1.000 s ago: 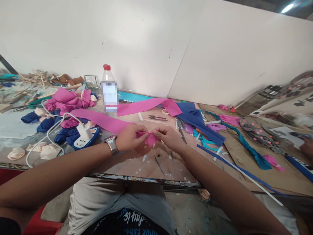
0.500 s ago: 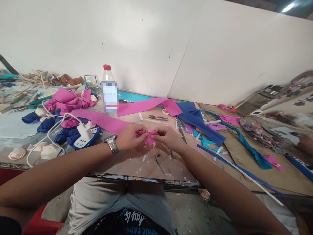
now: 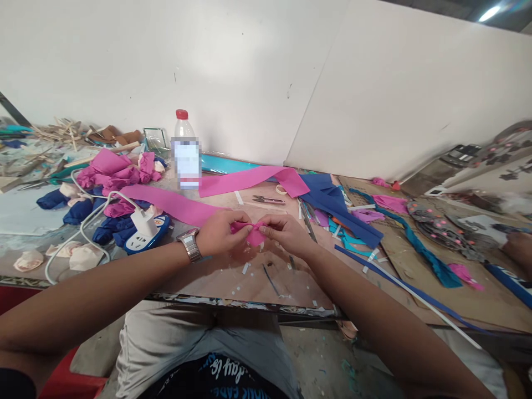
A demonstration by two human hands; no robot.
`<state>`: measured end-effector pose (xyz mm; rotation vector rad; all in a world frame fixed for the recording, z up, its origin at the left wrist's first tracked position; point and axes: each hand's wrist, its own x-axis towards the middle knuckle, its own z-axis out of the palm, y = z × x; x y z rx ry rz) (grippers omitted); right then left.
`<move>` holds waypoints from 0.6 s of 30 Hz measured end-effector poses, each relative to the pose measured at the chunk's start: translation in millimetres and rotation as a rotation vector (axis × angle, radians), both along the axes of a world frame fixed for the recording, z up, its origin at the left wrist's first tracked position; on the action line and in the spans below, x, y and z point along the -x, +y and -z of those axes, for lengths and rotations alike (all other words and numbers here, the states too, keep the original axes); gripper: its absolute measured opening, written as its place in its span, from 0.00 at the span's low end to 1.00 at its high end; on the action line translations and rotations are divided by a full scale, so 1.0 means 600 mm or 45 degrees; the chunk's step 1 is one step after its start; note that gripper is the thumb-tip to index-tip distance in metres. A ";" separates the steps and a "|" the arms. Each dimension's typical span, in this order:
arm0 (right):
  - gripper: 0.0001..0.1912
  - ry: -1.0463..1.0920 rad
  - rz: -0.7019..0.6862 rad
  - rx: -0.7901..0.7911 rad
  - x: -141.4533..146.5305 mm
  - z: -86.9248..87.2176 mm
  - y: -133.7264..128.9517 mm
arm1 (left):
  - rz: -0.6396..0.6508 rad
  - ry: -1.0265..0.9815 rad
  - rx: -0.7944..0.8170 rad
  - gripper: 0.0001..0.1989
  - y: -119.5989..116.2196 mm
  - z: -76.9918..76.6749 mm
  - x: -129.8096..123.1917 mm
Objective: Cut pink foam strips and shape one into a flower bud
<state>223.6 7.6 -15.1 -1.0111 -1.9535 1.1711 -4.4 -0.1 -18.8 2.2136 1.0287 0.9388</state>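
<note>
Both hands pinch one pink fabric strip (image 3: pixel 256 237) above the middle of the table's front part. My left hand (image 3: pixel 220 231), with a metal watch at the wrist, is closed on its gathered left side. Thumb and fingers of my right hand (image 3: pixel 283 234) grip it from the other side, close to the left fingertips. A small pointed flap of the fabric hangs between the hands. The strip's long flat tail (image 3: pixel 174 205) runs leftward from behind my left hand toward a pile of rolled fabric flowers (image 3: pixel 112 169).
Behind my hands lie thread snips (image 3: pixel 269 199), a tape ring (image 3: pixel 281 189) and another pink strip (image 3: pixel 245 180). Blue fabric (image 3: pixel 341 210) is on the right. A power strip (image 3: pixel 143 238) with a white cable and a bottle (image 3: pixel 185 158) stand left. Another person's hand (image 3: pixel 518 249) shows far right.
My right fingers have shifted slightly on the pink fabric, and the flap between the hands has changed shape a little. The other person's hand at far right now shows a dark tool.
</note>
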 end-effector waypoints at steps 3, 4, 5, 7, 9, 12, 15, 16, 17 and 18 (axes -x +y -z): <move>0.19 -0.008 -0.039 -0.018 -0.002 -0.005 0.000 | -0.016 -0.009 0.006 0.10 -0.001 -0.002 0.000; 0.20 -0.009 -0.046 -0.011 -0.004 -0.006 0.001 | -0.017 -0.008 0.006 0.10 -0.001 -0.003 0.000; 0.20 -0.008 -0.053 0.004 -0.005 -0.007 0.001 | -0.016 -0.005 0.004 0.10 -0.001 -0.004 0.000; 0.21 0.005 -0.057 0.048 -0.008 -0.007 0.002 | -0.015 0.003 -0.002 0.10 -0.002 -0.004 0.000; 0.21 0.015 -0.050 0.087 -0.010 -0.007 0.002 | -0.011 0.008 -0.007 0.10 -0.001 -0.005 0.000; 0.22 0.018 -0.047 0.064 -0.009 -0.006 0.000 | -0.002 0.020 -0.041 0.10 -0.001 -0.004 -0.001; 0.21 -0.002 -0.052 -0.038 -0.005 -0.002 -0.003 | 0.003 0.061 -0.086 0.11 -0.002 -0.003 -0.002; 0.21 -0.016 -0.040 -0.068 -0.003 0.000 -0.003 | 0.002 0.080 -0.088 0.11 -0.003 -0.003 -0.003; 0.20 -0.030 -0.015 -0.096 -0.001 0.002 -0.004 | 0.001 0.097 -0.080 0.12 -0.004 -0.004 -0.004; 0.19 -0.040 0.014 -0.125 0.000 0.004 -0.004 | -0.002 0.111 -0.068 0.12 -0.006 -0.004 -0.004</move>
